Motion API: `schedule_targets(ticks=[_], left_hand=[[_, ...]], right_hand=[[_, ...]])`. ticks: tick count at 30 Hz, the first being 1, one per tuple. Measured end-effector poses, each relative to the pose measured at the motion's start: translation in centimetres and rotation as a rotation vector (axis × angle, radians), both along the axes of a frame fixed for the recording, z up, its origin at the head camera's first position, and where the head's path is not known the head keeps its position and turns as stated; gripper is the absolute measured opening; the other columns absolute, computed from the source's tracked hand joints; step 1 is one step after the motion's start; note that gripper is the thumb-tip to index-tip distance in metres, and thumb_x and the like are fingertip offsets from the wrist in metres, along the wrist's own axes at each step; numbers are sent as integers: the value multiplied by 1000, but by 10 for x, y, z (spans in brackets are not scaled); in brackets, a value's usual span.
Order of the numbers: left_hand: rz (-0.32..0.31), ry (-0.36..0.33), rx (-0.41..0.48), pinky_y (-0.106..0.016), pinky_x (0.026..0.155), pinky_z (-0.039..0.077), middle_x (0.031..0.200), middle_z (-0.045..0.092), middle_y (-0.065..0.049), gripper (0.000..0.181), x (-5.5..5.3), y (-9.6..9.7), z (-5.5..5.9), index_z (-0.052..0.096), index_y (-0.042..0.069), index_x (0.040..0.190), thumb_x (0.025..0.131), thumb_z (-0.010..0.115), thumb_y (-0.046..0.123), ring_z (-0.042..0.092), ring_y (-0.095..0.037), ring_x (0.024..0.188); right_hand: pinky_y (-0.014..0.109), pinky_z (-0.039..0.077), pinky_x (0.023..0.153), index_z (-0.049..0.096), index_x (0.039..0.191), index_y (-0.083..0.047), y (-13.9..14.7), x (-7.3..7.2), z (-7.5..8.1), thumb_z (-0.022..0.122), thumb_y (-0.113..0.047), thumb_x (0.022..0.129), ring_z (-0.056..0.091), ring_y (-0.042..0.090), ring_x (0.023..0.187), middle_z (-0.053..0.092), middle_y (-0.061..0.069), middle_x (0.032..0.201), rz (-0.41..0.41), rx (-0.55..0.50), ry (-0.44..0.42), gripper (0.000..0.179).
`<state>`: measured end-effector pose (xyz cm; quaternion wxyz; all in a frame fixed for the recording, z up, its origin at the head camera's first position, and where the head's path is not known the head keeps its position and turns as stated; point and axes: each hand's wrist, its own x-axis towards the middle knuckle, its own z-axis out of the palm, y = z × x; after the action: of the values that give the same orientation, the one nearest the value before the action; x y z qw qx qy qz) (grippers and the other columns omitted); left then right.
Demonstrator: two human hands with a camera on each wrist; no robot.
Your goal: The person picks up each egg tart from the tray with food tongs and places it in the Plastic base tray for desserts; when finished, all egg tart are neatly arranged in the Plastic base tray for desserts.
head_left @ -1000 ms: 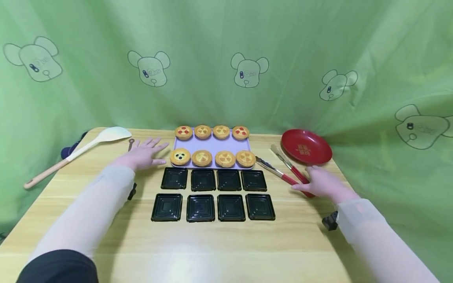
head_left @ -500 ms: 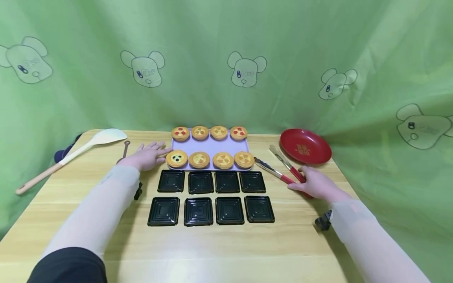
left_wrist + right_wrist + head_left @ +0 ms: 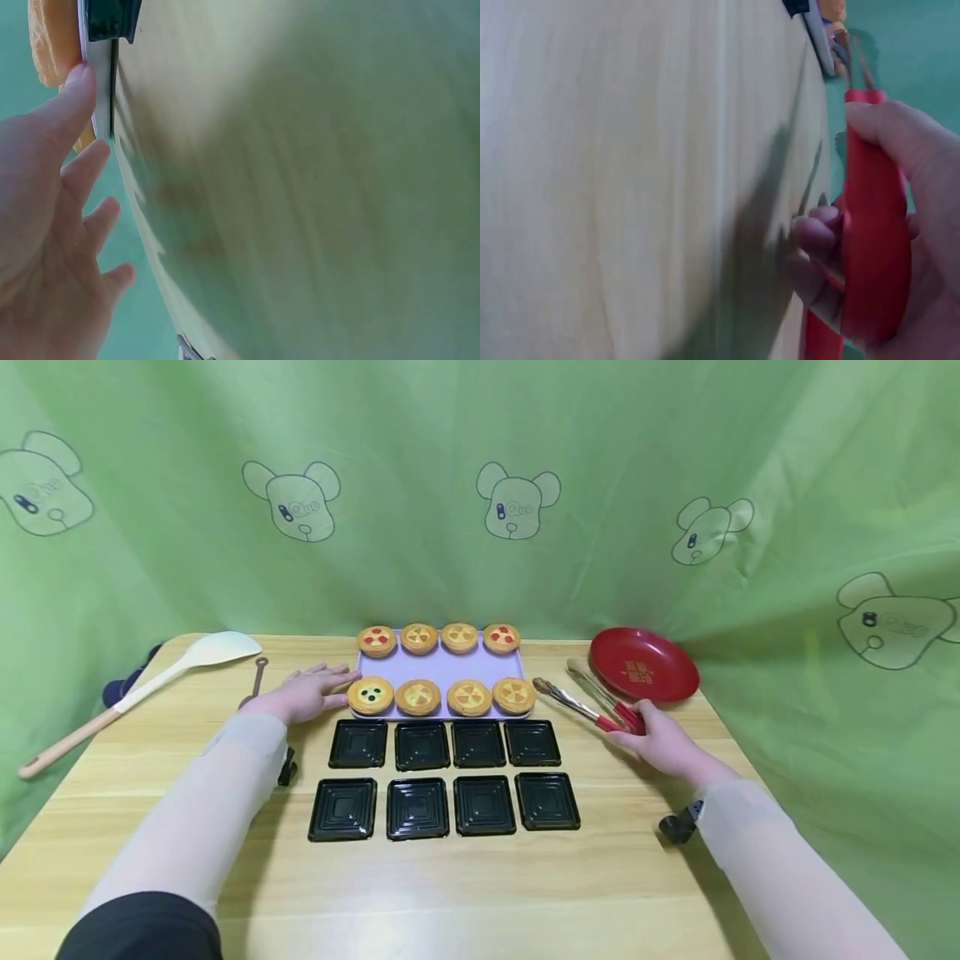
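Observation:
In the head view my left hand (image 3: 302, 692) is at the left end of a lilac tray (image 3: 438, 670), fingers spread and fairly straight. Its thumb lies against the tray's edge in the left wrist view, beside a tart (image 3: 54, 37). The closest tart in the head view, dotted with dark berries (image 3: 371, 695), sits at the tray's front left corner. My right hand (image 3: 666, 742) grips a pair of tongs (image 3: 572, 702) by the red handles (image 3: 874, 232), thumb along one handle and fingers curled behind. The tongs' arms are spread, with nothing between the tips.
Two rows of tarts (image 3: 470, 697) line the tray. Several square black plastic trays (image 3: 417, 810) lie in two rows before it. A red plate (image 3: 645, 665) stands back right. A white spatula (image 3: 217, 649) with a wooden handle and a thin brown utensil (image 3: 259, 677) lie left.
My left hand has come up to the tray's left end. My right hand has closed round the tongs' handles, and the tongs have shifted slightly. The head view has turned a little right.

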<state>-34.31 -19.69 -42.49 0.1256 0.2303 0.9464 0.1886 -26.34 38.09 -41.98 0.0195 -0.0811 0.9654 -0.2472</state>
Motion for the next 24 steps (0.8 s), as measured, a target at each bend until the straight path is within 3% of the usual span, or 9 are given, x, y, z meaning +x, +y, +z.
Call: schedule_targets(ticks=[7,13,19,24], left_hand=[[14,-4,10,-66,114,-1,161,21,-16,59,-2,-2,-4,31,16,155,104,48,38,7,-47,146],[18,1,14,-67,113,-1,161,21,-17,59,-2,-1,-6,31,16,155,104,48,39,7,-48,145],[22,0,12,-67,113,-2,161,20,-17,59,-3,0,-7,31,18,156,104,48,40,7,-47,145],[33,-14,19,-67,113,-2,161,20,-16,58,0,0,-5,31,18,156,104,47,39,7,-47,145]], right_hand=[[33,47,64,50,132,-1,-17,3,14,74,-43,88,54,22,74,60,9,90,49,-75,-9,66],[37,46,72,56,133,-2,-28,2,14,77,-41,86,54,22,81,64,9,99,125,-51,5,65],[41,48,80,56,136,1,-29,1,15,79,-36,85,57,27,90,65,17,116,129,-33,25,68],[40,50,79,56,137,-1,-33,2,18,81,-31,84,58,28,92,65,15,118,137,-11,17,66]])
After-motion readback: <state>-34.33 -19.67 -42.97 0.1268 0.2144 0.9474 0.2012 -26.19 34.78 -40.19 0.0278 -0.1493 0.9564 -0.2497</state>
